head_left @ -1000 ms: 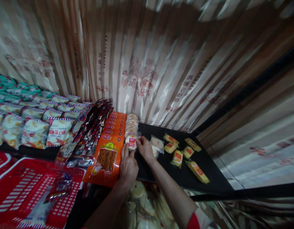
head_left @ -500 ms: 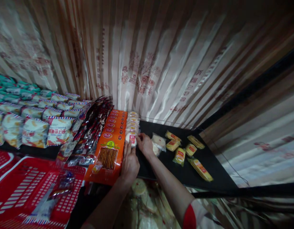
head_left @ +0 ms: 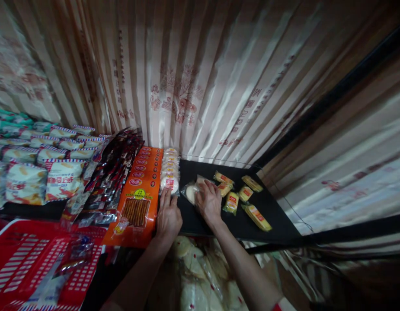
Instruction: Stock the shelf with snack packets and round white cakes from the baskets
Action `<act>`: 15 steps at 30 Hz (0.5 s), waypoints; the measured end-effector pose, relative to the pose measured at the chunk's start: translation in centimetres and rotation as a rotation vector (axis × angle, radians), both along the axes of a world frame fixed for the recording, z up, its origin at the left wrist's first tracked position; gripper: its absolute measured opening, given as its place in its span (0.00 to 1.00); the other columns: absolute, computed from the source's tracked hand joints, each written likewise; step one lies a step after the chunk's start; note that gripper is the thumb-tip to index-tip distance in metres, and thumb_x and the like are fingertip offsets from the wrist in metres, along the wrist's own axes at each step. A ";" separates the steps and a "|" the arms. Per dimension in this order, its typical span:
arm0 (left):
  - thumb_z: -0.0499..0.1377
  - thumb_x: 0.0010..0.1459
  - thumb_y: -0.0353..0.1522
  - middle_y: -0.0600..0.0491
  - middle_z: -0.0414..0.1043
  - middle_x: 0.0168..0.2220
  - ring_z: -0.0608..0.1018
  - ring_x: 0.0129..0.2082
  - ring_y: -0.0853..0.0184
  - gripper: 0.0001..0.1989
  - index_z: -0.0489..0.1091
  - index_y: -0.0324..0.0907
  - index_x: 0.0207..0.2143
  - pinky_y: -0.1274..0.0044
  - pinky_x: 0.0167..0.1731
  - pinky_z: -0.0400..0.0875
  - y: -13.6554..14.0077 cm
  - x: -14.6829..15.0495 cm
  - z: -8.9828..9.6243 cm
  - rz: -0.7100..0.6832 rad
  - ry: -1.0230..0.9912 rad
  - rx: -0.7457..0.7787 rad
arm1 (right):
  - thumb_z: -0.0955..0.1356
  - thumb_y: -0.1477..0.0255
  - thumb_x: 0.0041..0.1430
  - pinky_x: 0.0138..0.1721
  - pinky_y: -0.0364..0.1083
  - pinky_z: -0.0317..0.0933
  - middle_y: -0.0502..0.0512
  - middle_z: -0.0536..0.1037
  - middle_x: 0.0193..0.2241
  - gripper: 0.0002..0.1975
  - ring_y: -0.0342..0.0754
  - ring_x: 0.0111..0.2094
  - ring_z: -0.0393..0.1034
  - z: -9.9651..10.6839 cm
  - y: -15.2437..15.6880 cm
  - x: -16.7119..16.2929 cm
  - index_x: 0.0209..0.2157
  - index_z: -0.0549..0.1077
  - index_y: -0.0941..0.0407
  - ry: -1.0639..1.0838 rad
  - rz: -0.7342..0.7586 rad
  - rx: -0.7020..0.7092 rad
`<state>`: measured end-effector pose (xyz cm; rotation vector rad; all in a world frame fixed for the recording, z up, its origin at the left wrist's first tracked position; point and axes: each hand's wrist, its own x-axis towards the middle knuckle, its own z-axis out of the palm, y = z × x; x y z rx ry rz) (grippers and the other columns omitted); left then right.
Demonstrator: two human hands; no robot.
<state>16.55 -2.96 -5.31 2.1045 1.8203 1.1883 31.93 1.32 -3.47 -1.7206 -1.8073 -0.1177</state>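
A row of overlapping clear packets, each with a round white cracker (head_left: 170, 166), lies on the black shelf (head_left: 193, 220). Against the near end of this row rest the fingertips of my left hand (head_left: 169, 218), stretched out and holding nothing. My right hand (head_left: 210, 203) is to the right, its fingers bent down over a loose cracker packet and gripping it; they hide most of it. Another wrapped white cracker (head_left: 190, 193) shows just left of those fingers. Orange snack bags (head_left: 138, 194) with brown sticks in a window overlap in a column beside my left hand.
Several yellow wrapped snacks (head_left: 232, 202) lie right of my right hand. Dark shiny packets (head_left: 113, 168) and white snack bags (head_left: 64, 177) fill the left side. A red basket (head_left: 40, 259) stands front left. More packets (head_left: 200, 268) sit below the shelf. A pleated curtain (head_left: 187, 86) hangs behind.
My right hand has moved right, from the cracker row to the loose packets. My left hand stays by the row's near end. The view has shifted slightly right.
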 end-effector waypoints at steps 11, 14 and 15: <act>0.46 0.54 0.20 0.41 0.69 0.52 0.64 0.58 0.58 0.19 0.72 0.32 0.42 0.68 0.54 0.67 -0.9 2.1 0.2 -0.111 0.054 -0.013 | 0.60 0.75 0.55 0.45 0.49 0.63 0.61 0.76 0.35 0.11 0.51 0.38 0.70 0.0 -1.0 3.9 0.33 0.73 0.59 0.242 0.039 -0.049; 0.46 0.55 0.21 0.43 0.69 0.52 0.63 0.59 0.58 0.19 0.71 0.32 0.45 0.68 0.55 0.65 -1.1 2.8 0.3 -0.179 0.073 -0.045 | 0.60 0.75 0.55 0.42 0.49 0.64 0.60 0.76 0.34 0.11 0.51 0.37 0.71 0.6 -2.1 4.7 0.34 0.72 0.59 0.264 0.062 -0.037; 0.47 0.55 0.21 0.44 0.68 0.53 0.62 0.59 0.58 0.20 0.69 0.32 0.47 0.67 0.56 0.64 -1.2 3.0 0.3 -0.208 0.087 -0.048 | 0.60 0.75 0.56 0.42 0.49 0.64 0.60 0.76 0.34 0.11 0.51 0.37 0.71 0.7 -2.7 5.0 0.35 0.72 0.58 0.253 0.084 -0.032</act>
